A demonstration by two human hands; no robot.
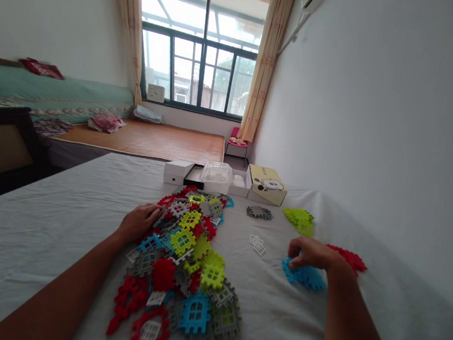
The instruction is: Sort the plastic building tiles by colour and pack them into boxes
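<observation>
A long heap of interlocking plastic building tiles [164, 274] in red, blue, grey and lime green spreads over the grey sheet. At the heap's left edge is my left hand [138, 221], its fingers bent together against grey tiles; what they hold, if anything, is hidden. To the right, my right hand [310, 252] is closed, with thumb and fingertips pinched down on a blue tile [289, 269] at a small blue pile [312, 279]. Beside that hand lie a red pile [350, 258] and a lime green pile [299, 220].
Grey tiles [259, 212] and white window-shaped pieces [258, 244] lie between the heap and my right hand. Behind the heap stand a white box [177, 172], a clear plastic tub [216, 173] and a yellow printed box [267, 185]. A white wall [394, 127] rises along the right.
</observation>
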